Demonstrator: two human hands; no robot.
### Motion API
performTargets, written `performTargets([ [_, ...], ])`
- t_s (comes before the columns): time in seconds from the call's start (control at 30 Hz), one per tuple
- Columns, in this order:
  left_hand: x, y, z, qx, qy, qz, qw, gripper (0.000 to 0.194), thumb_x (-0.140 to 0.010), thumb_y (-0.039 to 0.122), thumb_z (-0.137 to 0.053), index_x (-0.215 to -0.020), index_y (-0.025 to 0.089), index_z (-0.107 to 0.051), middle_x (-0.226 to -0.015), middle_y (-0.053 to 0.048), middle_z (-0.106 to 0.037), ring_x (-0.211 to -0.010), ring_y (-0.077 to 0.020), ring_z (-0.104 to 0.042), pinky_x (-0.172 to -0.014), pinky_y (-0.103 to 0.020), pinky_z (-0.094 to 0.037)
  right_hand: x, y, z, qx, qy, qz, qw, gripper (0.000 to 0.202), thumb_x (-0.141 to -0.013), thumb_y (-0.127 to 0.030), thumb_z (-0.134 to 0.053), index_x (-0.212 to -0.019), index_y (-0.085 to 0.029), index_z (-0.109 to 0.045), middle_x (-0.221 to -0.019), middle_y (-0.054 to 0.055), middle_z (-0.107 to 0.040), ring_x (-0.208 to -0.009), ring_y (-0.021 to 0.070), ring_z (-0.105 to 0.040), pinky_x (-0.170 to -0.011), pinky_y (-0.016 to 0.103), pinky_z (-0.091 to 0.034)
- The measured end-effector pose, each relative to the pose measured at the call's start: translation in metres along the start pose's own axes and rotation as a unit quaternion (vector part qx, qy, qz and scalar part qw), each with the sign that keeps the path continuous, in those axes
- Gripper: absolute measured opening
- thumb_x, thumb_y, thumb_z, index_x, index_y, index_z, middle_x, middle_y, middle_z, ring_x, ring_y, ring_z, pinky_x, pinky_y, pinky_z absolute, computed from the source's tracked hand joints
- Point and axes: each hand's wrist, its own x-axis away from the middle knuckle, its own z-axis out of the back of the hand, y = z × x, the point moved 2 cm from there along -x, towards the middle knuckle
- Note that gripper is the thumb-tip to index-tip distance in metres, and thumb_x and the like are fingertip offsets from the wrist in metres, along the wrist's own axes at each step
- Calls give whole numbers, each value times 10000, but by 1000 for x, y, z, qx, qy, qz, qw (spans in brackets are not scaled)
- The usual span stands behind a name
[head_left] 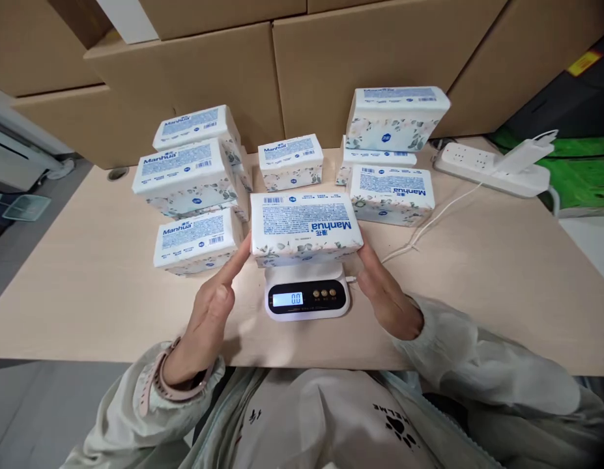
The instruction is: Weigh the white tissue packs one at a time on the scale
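A pack of tissues (306, 225) with blue print and a floral edge is between my two hands, over a white digital scale (307, 312). The scale's lit display reads 0.0. My left hand (216, 306) presses its outstretched fingers against the pack's left end, thumb raised. At the right end, the fingers of my right hand (387, 296) touch the pack, partly hidden behind its corner. The pack covers most of the weighing plate, and I cannot see whether its underside touches it.
Stacked tissue packs (184, 172) stand at the left, a single pack (290, 161) at the back middle, and more packs (392, 195) at the right. A power strip (492, 169) with a white cable (429, 225) lies back right. Cardboard boxes (331, 78) wall the table's (502, 280) rear.
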Motion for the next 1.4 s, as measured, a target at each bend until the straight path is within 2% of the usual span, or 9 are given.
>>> performTargets([
  [0.2,7,-31,3,22,23,-2,1000,530,-1182,530,-412,-1665,369,-560,-1737,1,-523,-1686,-300,-410,-1437,-496,-275,2,10,-4,25,18,-9,999,695,-1166,-440,-427,-1788,-488,-120,-1890,-101,-236,-1781,259,-166,-1471,551,-201],
  [0.33,10,-43,2,53,73,25,996,501,-1161,542,-476,-1575,340,-674,-1670,-14,-605,-1653,-295,-468,-1416,-469,-337,6,14,-2,68,48,-14,996,679,-1149,-489,-445,-1789,-416,-231,-1857,-41,-350,-1741,294,-320,-1440,598,-307],
  [0.47,8,-48,-3,96,107,40,989,529,-1133,597,-514,-1538,320,-710,-1636,-39,-641,-1600,-309,-540,-1376,-485,-414,9,21,4,63,162,14,985,562,-1134,-474,-457,-1681,-359,-509,-1693,35,-611,-1608,336,-547,-1355,622,-451],
  [0.53,5,-48,-5,105,102,34,989,512,-1145,574,-497,-1556,340,-691,-1657,-26,-621,-1609,-290,-530,-1371,-461,-423,10,24,7,59,237,20,969,489,-1135,-454,-447,-1579,-354,-625,-1533,58,-735,-1465,350,-676,-1287,666,-492],
  [0.63,3,-47,-4,105,98,32,989,505,-1152,561,-481,-1560,345,-686,-1662,-21,-616,-1613,-279,-526,-1372,-448,-426,10,29,10,77,319,21,944,445,-1131,-499,-445,-1435,-331,-723,-1289,99,-817,-1205,373,-777,-1118,694,-560],
  [0.77,3,-47,0,111,110,40,987,498,-1137,561,-511,-1522,326,-723,-1624,-30,-652,-1584,-302,-560,-1358,-480,-451,5,28,14,101,364,41,925,393,-1125,-454,-449,-1274,-334,-792,-1054,113,-790,-915,354,-762,-863,595,-581],
  [0.97,4,-52,2,122,132,67,981,503,-1099,596,-574,-1468,310,-763,-1587,-47,-684,-1569,-327,-576,-1350,-501,-462,-1,17,14,124,399,22,908,334,-1098,-409,-485,-1077,-304,-801,-843,71,-714,-621,229,-583,-599,420,-466],
  [1.17,4,-50,0,124,134,52,982,469,-1125,537,-543,-1470,306,-762,-1575,-43,-696,-1549,-307,-598,-1351,-492,-461,-1,12,14,100,398,31,911,112,-997,-276,-722,-1010,-331,-819,-796,31,-703,-617,205,-547,-600,396,-429],
  [1.4,14,-58,10,120,156,57,979,394,-1103,442,-602,-1439,347,-785,-1566,-28,-702,-1535,-321,-617,-1347,-493,-488,2,22,22,106,374,29,921,123,-1011,-252,-711,-1075,-305,-801,-900,39,-756,-766,227,-684,-638,378,-516],
])
